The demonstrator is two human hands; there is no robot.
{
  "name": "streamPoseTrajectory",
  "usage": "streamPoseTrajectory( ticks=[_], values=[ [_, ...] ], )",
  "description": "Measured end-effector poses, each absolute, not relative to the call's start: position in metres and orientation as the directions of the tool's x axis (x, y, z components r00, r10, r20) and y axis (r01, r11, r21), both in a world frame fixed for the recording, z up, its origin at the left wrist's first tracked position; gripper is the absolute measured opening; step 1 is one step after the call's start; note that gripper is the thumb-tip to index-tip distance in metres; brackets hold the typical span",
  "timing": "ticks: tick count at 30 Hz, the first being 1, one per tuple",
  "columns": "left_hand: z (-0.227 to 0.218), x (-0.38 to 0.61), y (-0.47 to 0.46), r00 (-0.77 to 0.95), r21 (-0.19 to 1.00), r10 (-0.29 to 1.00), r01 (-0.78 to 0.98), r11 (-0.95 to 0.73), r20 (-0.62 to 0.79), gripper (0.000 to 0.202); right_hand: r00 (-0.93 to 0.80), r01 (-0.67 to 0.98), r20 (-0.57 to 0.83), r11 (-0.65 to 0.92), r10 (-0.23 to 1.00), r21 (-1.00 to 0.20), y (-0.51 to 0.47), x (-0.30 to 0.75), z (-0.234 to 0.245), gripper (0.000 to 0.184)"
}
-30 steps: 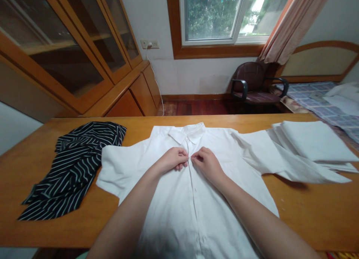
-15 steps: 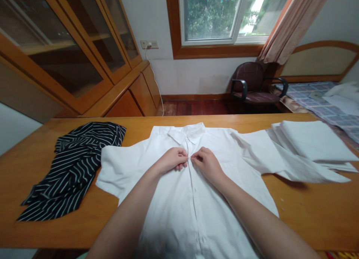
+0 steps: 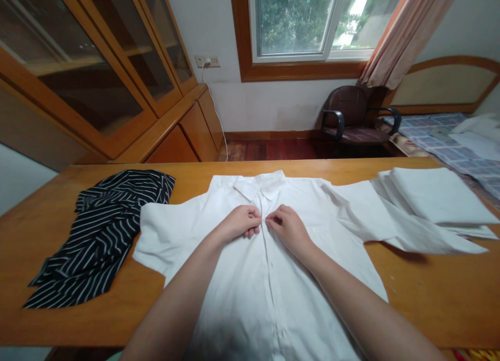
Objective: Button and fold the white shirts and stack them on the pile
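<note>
While left hand and right hand pinch front edges of the white shirt, the table shows beside its hem.

I'm in a home bedroom: bed (headboard by curtained window), glass-door wooden cabinets, armchair.

The left forearm and right forearm reach forward, bare, and converge toward the middle. The left hand and right hand lie knuckles up, fingers curled under, each thumb pinched against its fingertips (the two hands almost meet, a narrow gap between). Both wrists are low and straight.
</note>
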State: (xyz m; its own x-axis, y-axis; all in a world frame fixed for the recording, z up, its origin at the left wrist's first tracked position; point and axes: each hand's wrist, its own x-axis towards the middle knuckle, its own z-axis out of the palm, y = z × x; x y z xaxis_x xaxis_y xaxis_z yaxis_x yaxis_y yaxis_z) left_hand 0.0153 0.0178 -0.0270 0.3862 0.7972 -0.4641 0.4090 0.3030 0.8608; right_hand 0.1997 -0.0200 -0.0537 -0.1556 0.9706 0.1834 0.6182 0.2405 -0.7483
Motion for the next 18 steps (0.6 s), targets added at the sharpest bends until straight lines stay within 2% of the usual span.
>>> streamPoseTrajectory(
  ticks=[8, 18],
  values=[
    [-0.025, 0.016, 0.017, 0.376, 0.856, 0.803, 0.423, 0.297, -0.463, 0.004, -0.161, 0.615, 0.188, 0.248, 0.969, -0.749, -0.019, 0.201, -0.056, 0.007],
    [-0.035, 0.013, 0.019, 0.401, 0.879, 0.827, 0.428, 0.211, -0.394, 0.005, -0.161, 0.593, 0.179, 0.240, 0.971, -0.769, -0.019, 0.202, -0.055, 0.005]
  ],
)
